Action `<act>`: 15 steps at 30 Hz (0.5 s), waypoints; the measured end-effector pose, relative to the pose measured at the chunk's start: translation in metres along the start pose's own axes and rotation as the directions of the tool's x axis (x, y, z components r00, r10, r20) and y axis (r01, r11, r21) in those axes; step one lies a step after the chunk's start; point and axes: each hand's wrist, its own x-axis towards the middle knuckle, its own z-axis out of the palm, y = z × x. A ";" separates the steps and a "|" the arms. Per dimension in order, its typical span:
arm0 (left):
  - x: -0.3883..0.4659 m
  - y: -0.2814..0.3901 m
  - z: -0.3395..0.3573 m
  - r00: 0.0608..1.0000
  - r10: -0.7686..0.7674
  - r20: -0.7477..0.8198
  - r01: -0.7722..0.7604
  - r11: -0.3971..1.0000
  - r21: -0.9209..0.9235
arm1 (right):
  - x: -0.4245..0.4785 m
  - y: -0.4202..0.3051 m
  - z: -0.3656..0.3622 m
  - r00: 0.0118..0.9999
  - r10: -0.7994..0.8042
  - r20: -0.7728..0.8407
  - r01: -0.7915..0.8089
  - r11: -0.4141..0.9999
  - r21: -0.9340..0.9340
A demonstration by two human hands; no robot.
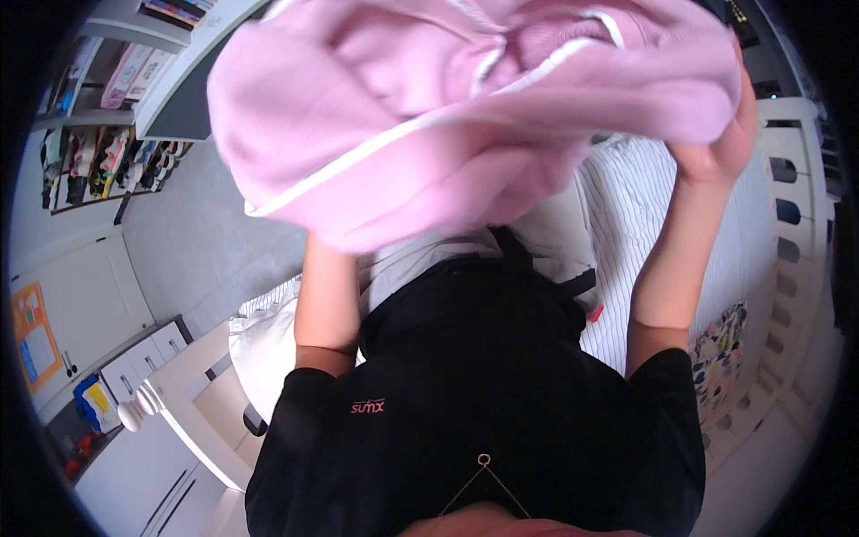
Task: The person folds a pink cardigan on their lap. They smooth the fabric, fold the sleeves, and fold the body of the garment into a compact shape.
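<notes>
A pink cloth garment with white trim [416, 154] spreads across the upper middle, held up in front of me and partly blurred. My right hand, as the wearer, has its forearm visible at the upper right or left as seen: on the picture's right side my right hand [731, 144] grips the garment's edge, its fingers partly behind the cloth. The forearm on the picture's left runs up under the cloth, which hides my left hand. Below the garment lie light grey trousers [564, 228] with black straps, on my lap.
A bed with a striped sheet [624, 201] lies under me, with a white slatted rail [805, 268] at right and a white bedpost [144, 403] at lower left. Shelves with books [134, 74] stand at upper left, above shelves of small items [100, 168]. A patterned cloth [721, 356] lies near the rail.
</notes>
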 end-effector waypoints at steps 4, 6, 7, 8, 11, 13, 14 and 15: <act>-0.006 0.019 -0.004 0.997 0.063 -0.048 -0.058 0.993 0.103 | -0.022 0.029 -0.016 0.991 0.118 0.057 -0.118 0.993 0.003; -0.007 0.027 0.001 0.994 0.090 -0.055 -0.081 0.986 0.145 | -0.031 0.037 -0.031 0.977 0.207 -0.053 -0.214 0.961 -0.175; -0.011 0.031 0.005 0.994 0.098 -0.047 -0.090 0.983 0.160 | -0.036 0.041 -0.036 0.962 0.214 -0.171 -0.257 0.923 -0.285; -0.018 0.036 0.010 0.993 0.110 -0.033 -0.103 0.980 0.169 | -0.041 0.044 -0.040 0.936 0.206 -0.287 -0.309 0.870 -0.384; -0.036 0.042 0.026 0.989 0.151 0.000 -0.149 0.974 0.172 | -0.045 0.047 -0.027 0.855 -0.034 -0.518 -0.115 0.961 -0.253; -0.031 0.038 0.007 0.989 0.135 -0.057 -0.122 0.974 0.188 | -0.049 0.045 -0.046 0.883 0.000 -0.470 -0.181 0.923 -0.340; -0.022 0.035 -0.003 0.990 0.120 -0.080 -0.102 0.976 0.194 | -0.053 0.051 -0.064 0.876 0.015 -0.482 -0.241 0.879 -0.411; -0.020 0.030 -0.008 0.989 0.108 -0.099 -0.087 0.977 0.196 | -0.056 0.054 -0.076 0.865 0.030 -0.501 -0.303 0.828 -0.473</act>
